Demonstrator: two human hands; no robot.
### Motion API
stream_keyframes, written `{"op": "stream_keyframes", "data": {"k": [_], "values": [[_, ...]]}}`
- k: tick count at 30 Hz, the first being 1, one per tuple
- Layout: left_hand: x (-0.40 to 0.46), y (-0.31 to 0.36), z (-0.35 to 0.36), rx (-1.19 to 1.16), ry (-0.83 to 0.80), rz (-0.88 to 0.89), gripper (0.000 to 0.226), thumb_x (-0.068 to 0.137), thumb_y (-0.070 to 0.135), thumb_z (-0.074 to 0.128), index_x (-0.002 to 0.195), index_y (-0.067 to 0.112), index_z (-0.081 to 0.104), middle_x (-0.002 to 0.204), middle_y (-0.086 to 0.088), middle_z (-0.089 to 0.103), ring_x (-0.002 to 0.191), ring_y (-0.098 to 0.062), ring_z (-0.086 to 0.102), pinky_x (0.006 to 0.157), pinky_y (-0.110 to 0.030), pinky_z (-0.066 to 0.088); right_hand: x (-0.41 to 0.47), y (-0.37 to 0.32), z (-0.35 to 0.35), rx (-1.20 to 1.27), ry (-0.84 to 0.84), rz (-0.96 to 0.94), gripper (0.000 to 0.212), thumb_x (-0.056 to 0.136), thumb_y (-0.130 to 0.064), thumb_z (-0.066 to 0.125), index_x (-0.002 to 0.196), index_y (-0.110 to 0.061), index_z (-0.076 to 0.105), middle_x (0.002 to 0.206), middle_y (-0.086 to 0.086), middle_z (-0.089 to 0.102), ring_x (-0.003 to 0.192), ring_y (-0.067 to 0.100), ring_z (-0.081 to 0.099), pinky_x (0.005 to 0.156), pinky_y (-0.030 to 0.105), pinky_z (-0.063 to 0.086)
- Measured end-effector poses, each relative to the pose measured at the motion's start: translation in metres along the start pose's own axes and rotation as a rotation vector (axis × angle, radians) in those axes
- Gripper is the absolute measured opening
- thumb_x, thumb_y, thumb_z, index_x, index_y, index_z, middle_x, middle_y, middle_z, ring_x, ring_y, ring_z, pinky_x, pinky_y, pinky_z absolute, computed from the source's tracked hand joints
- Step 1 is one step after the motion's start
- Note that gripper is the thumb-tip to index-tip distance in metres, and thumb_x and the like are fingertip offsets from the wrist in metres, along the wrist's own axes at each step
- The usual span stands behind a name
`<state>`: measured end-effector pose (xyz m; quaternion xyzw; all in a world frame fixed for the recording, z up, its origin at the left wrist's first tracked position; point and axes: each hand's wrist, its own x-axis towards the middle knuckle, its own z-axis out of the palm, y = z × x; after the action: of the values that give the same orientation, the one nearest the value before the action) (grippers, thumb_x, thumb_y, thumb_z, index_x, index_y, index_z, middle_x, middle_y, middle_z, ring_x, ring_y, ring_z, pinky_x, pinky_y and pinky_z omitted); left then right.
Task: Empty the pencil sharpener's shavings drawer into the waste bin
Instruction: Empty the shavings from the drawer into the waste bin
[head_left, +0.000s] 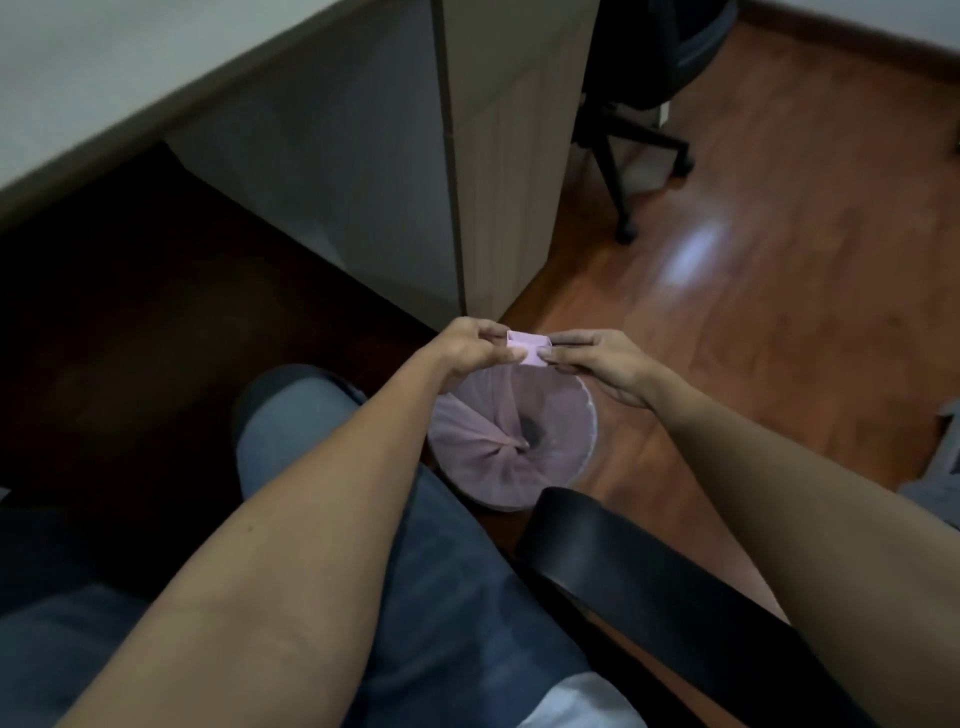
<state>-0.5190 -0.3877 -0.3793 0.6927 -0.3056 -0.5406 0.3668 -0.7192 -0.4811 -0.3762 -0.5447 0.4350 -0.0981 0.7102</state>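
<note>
Wooden floor (779, 270) fills the 3 o'clock side; desk cabinet (493, 156) stands at 12 o'clock. Waste bin (584, 457), pink-lined, sits on the floor at centre, dark debris at its bottom. Left hand (470, 351) and right hand (605, 366) pinch opposite ends of the small pink shavings drawer (527, 349), held directly above the bin's 12 o'clock rim, fingers closed on it.

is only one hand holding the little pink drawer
No, both the left hand and the right hand pinch the pink drawer from opposite sides, above the far rim of the waste bin.
</note>
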Motion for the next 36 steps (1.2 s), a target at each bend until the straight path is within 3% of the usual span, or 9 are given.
{"op": "stream_keyframes", "data": {"k": [4, 10, 20, 23, 25, 27, 29, 33, 36], "values": [[0.004, -0.011, 0.004, -0.025, -0.03, -0.072, 0.066, 0.077, 0.014, 0.086, 0.134, -0.003, 0.058, 0.13, -0.018, 0.065, 0.121, -0.026, 0.065, 0.111, -0.037, 0.049, 0.005, 0.018, -0.003, 0.068, -0.043, 0.028, 0.023, 0.082, -0.003, 0.08, 0.103, -0.011, 0.075, 0.103, 0.008, 0.08, 0.098, 0.016, 0.074, 0.098, 0.032, 0.056], [0.004, -0.028, 0.004, -0.132, 0.012, -0.148, 0.059, 0.084, -0.003, 0.076, 0.138, -0.01, 0.053, 0.14, -0.021, 0.059, 0.127, -0.029, 0.062, 0.102, -0.029, 0.052, 0.02, 0.031, 0.007, 0.106, -0.075, 0.08, 0.041, 0.085, 0.002, 0.075, 0.125, 0.005, 0.067, 0.113, 0.017, 0.075, 0.095, 0.015, 0.075, 0.079, 0.019, 0.059], [0.005, -0.039, 0.005, -0.205, 0.046, -0.245, 0.05, 0.087, -0.002, 0.073, 0.134, -0.008, 0.058, 0.135, -0.021, 0.063, 0.111, -0.024, 0.069, 0.077, -0.02, 0.06, 0.026, 0.033, 0.016, 0.112, -0.138, 0.18, 0.026, 0.089, -0.009, 0.073, 0.114, 0.0, 0.073, 0.102, 0.006, 0.079, 0.09, 0.009, 0.076, 0.076, 0.016, 0.058], [0.007, -0.038, 0.004, -0.287, 0.064, -0.248, 0.034, 0.088, 0.004, 0.074, 0.118, -0.011, 0.065, 0.122, -0.023, 0.068, 0.094, -0.022, 0.07, 0.072, -0.022, 0.063, 0.031, 0.028, 0.019, 0.159, -0.117, 0.218, 0.036, 0.089, -0.019, 0.075, 0.119, 0.002, 0.069, 0.11, 0.015, 0.077, 0.091, 0.014, 0.077, 0.082, 0.021, 0.06], [0.01, -0.034, 0.003, -0.329, 0.105, -0.252, 0.032, 0.086, 0.014, 0.079, 0.106, -0.008, 0.069, 0.12, -0.024, 0.069, 0.094, -0.026, 0.072, 0.081, -0.03, 0.063, 0.036, 0.023, 0.022, 0.185, -0.102, 0.243, 0.047, 0.09, -0.026, 0.074, 0.125, 0.004, 0.064, 0.108, 0.015, 0.077, 0.091, 0.017, 0.078, 0.085, 0.023, 0.06], [0.013, -0.029, -0.001, -0.342, 0.15, -0.271, 0.047, 0.081, 0.027, 0.084, 0.11, -0.007, 0.07, 0.117, -0.023, 0.07, 0.095, -0.025, 0.073, 0.086, -0.035, 0.063, 0.039, 0.016, 0.025, 0.18, -0.094, 0.268, 0.058, 0.088, -0.033, 0.076, 0.131, 0.003, 0.06, 0.116, 0.018, 0.073, 0.092, 0.019, 0.078, 0.085, 0.025, 0.061], [0.014, -0.021, -0.004, -0.338, 0.188, -0.306, 0.06, 0.077, 0.035, 0.086, 0.118, -0.005, 0.067, 0.113, -0.018, 0.07, 0.092, -0.025, 0.075, 0.077, -0.034, 0.065, 0.043, 0.009, 0.028, 0.171, -0.101, 0.305, 0.064, 0.086, -0.038, 0.077, 0.133, 0.001, 0.058, 0.126, 0.021, 0.068, 0.091, 0.02, 0.078, 0.084, 0.027, 0.062], [0.013, -0.006, -0.008, -0.319, 0.209, -0.366, 0.056, 0.08, 0.04, 0.082, 0.118, 0.001, 0.069, 0.111, -0.017, 0.072, 0.085, -0.024, 0.075, 0.058, -0.031, 0.064, 0.048, -0.002, 0.036, 0.183, -0.071, 0.384, 0.061, 0.088, -0.039, 0.074, 0.131, -0.004, 0.047, 0.124, 0.021, 0.065, 0.089, 0.023, 0.075, 0.086, 0.031, 0.06], [0.009, 0.003, -0.008, -0.314, 0.183, -0.383, 0.055, 0.086, 0.043, 0.076, 0.121, 0.001, 0.068, 0.097, -0.014, 0.067, 0.081, -0.024, 0.072, 0.059, -0.033, 0.065, 0.051, -0.009, 0.039, 0.149, -0.053, 0.406, 0.07, 0.088, -0.039, 0.074, 0.141, -0.004, 0.044, 0.115, 0.019, 0.065, 0.091, 0.023, 0.073, 0.086, 0.031, 0.06]]}}
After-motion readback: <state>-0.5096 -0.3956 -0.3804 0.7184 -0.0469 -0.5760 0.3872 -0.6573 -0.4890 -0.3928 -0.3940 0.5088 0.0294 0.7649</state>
